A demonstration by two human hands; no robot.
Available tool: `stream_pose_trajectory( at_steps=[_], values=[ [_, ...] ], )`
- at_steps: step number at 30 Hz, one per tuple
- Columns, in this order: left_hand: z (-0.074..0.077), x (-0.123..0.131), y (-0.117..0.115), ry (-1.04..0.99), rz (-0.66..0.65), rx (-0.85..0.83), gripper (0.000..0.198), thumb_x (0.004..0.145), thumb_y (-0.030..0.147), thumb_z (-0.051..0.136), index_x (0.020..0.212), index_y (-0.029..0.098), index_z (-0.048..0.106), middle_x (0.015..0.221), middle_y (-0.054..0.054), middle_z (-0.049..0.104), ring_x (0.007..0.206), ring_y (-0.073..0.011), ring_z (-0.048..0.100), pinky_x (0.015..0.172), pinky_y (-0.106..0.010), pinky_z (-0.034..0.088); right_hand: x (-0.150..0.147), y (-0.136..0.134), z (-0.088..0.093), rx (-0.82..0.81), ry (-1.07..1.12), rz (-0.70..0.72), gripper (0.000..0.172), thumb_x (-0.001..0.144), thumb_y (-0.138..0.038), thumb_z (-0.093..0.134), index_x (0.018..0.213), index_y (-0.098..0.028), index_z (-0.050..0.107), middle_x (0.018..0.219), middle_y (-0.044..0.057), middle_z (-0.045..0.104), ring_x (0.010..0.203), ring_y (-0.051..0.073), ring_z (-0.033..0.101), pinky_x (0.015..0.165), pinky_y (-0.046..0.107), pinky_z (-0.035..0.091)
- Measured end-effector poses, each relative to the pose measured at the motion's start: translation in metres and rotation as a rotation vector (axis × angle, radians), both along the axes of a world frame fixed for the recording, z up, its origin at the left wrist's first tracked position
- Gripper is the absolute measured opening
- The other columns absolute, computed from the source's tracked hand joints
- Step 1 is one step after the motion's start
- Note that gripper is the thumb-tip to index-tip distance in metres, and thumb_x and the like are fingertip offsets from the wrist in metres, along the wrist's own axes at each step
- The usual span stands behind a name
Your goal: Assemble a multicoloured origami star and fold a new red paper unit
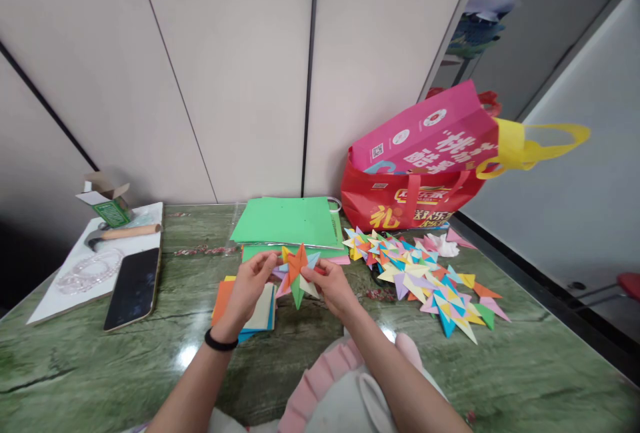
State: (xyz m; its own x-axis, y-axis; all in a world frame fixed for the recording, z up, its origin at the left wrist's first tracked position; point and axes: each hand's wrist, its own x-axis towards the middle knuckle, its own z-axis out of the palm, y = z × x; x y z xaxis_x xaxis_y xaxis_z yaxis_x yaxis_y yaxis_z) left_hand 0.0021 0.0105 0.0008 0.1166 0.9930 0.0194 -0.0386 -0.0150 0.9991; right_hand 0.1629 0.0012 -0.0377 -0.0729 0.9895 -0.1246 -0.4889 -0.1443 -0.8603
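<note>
A folded paper star [298,273] in orange, yellow, blue, green, pink and white is held up between both hands, over the near edge of the green sheets. My left hand [253,286] pinches its left points, and my right hand [330,284] grips its right side with thumb and fingers. Below and beside my left hand lies a stack of coloured paper squares [263,313], orange, cream and blue among them. To the right of my right hand spreads a heap of finished multicoloured paper stars [415,269].
Green paper sheets [285,221] lie at the back of the marbled table [190,366]. A red bag [375,196] holding a pink box [425,129] stands back right. On the left are a phone [133,289], a hammer [125,233], a clear coil [90,271] and a small opened box [111,209].
</note>
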Motion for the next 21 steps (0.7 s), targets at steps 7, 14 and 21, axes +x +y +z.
stream_pose_trajectory(
  at_steps=[7,14,21],
  values=[
    [-0.005,0.011,-0.007,-0.005,-0.159,-0.038,0.043,0.06,0.029,0.073,0.099,0.015,0.057,0.097,-0.007,0.067,0.089,-0.0201,0.061,0.075,-0.03,0.048,0.001,0.004,-0.003,-0.061,0.043,-0.147,0.037,0.048,-0.035,0.081,0.074,-0.015,0.064,0.063,0.001,0.068,0.049,0.014,0.058,0.05,0.026,0.045],
    [-0.014,0.02,-0.01,0.088,-0.091,0.086,0.027,0.07,0.026,0.061,0.095,0.014,0.061,0.097,-0.006,0.067,0.091,-0.0202,0.059,0.08,-0.03,0.045,-0.001,0.0,0.004,-0.077,0.076,-0.103,0.038,0.046,-0.032,0.082,0.076,-0.015,0.064,0.07,0.0,0.068,0.055,0.013,0.059,0.05,0.023,0.046],
    [-0.01,0.019,-0.008,0.094,-0.146,0.128,0.031,0.073,0.032,0.06,0.098,0.014,0.063,0.096,-0.006,0.067,0.09,-0.0206,0.059,0.079,-0.03,0.046,0.002,-0.002,0.007,-0.062,0.068,-0.062,0.038,0.049,-0.033,0.081,0.078,-0.017,0.061,0.068,-0.002,0.065,0.055,0.01,0.058,0.05,0.02,0.044]
  ],
)
